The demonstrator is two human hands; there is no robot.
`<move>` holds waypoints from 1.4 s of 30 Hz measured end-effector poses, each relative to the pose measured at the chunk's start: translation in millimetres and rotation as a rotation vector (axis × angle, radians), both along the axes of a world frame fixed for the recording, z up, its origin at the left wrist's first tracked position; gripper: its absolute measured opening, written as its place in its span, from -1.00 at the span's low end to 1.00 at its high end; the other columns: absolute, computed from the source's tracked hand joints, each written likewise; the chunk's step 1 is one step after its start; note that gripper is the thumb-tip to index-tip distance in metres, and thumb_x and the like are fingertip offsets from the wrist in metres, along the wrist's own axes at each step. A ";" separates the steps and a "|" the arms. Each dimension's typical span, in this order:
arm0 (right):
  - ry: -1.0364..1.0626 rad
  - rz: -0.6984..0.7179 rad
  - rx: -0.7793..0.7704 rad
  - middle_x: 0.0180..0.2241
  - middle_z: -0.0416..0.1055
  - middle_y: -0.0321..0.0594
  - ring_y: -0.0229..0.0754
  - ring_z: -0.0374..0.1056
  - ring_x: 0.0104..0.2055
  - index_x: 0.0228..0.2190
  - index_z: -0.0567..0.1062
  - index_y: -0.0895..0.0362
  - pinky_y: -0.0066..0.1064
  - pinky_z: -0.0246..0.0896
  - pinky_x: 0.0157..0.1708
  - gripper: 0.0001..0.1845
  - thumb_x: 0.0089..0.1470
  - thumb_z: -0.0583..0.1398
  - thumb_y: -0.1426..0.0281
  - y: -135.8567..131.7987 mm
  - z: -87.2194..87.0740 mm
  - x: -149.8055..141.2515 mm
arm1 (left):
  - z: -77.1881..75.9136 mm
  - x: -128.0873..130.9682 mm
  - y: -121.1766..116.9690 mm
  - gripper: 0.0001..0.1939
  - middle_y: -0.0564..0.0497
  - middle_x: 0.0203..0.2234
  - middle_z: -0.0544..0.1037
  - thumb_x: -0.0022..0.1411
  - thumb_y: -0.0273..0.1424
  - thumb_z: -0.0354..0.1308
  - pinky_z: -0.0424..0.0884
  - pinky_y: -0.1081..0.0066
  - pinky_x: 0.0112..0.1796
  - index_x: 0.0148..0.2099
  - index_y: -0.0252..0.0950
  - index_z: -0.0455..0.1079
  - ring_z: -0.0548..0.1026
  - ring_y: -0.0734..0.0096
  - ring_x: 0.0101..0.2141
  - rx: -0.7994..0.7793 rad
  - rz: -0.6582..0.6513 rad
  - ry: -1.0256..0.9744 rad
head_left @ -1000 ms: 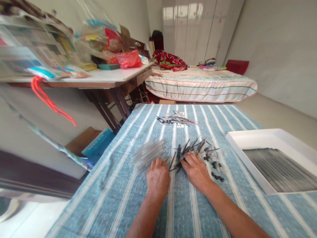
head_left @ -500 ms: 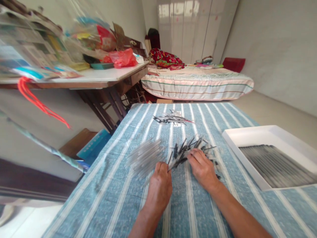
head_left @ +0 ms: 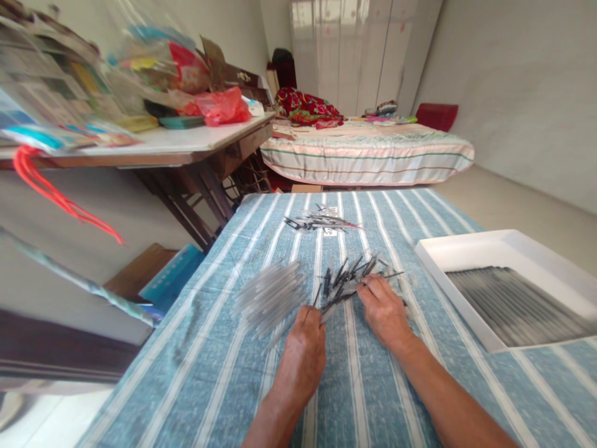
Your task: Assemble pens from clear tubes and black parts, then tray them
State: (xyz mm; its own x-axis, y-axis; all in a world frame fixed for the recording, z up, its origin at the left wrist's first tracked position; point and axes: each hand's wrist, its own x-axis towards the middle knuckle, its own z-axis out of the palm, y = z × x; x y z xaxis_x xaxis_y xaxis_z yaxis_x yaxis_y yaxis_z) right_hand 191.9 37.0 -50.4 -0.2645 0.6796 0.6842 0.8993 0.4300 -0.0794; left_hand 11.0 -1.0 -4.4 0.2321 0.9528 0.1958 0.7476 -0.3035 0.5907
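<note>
My left hand [head_left: 304,336] is closed round a thin translucent tube, whose pale end sticks out to its lower left. Fingers pinched, my right hand [head_left: 383,305] is at the edge of a loose pile of short black and clear sticks [head_left: 342,277]. A thin dark stick [head_left: 338,298] runs between the two hands, its right end at my right fingertips. To the left lies a bundle of translucent tubes [head_left: 270,292], side by side. The exact kind of these thin pieces is too blurred to tell.
On the right, a white open box [head_left: 471,249] holds a row of dark slim sticks [head_left: 513,305]. A small heap of black and clear pieces [head_left: 321,219] lies farther back on the striped cloth [head_left: 224,373]. A bed and a cluttered side table [head_left: 196,146] stand beyond.
My right hand has shifted slightly right, away from my left hand, with its fingers still pinched. My left hand keeps its grip. The whole view has tilted a little.
</note>
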 end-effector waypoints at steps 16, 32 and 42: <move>0.008 0.079 0.069 -0.28 0.36 -0.02 -0.05 0.19 -0.03 -0.33 0.49 0.25 -0.25 0.24 -0.04 -0.74 0.12 0.00 0.57 -6.9 1.2 -13.3 | -8.5 1.6 0.5 -0.83 -0.02 -0.43 0.35 0.14 -0.59 -0.13 0.33 0.35 -0.30 -0.42 -0.25 0.18 0.37 0.37 -0.37 0.009 0.004 -0.046; 0.155 0.329 0.136 -0.18 0.41 0.00 -0.06 0.24 0.02 -0.18 0.44 0.24 -0.17 0.24 -0.01 -0.71 0.09 0.02 0.60 -22.5 24.2 -26.2 | -3.5 -0.3 5.7 -0.86 0.04 -0.51 0.48 0.02 -0.43 0.09 0.37 0.41 -0.43 -0.30 -0.30 0.37 0.45 0.37 -0.45 -0.333 0.144 -0.763; 0.199 -0.011 -0.426 -0.49 0.46 -0.27 -0.22 0.37 -0.40 -0.46 0.50 0.10 -0.45 0.18 -0.40 -0.83 0.05 0.10 0.39 1.3 24.6 51.2 | 11.1 -0.7 3.1 -0.84 0.04 -0.46 0.49 0.02 -0.39 0.17 0.35 0.47 -0.41 -0.29 -0.32 0.35 0.43 0.45 -0.43 -0.332 0.175 -1.011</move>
State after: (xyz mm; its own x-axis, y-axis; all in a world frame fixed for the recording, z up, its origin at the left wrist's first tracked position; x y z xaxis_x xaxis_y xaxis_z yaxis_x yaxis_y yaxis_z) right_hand 243.1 38.2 -25.8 -0.1475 0.9129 0.3806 0.8531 0.3122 -0.4180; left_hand 10.3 2.0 6.7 -0.0368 0.9979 -0.0534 -0.1155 0.0489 0.9921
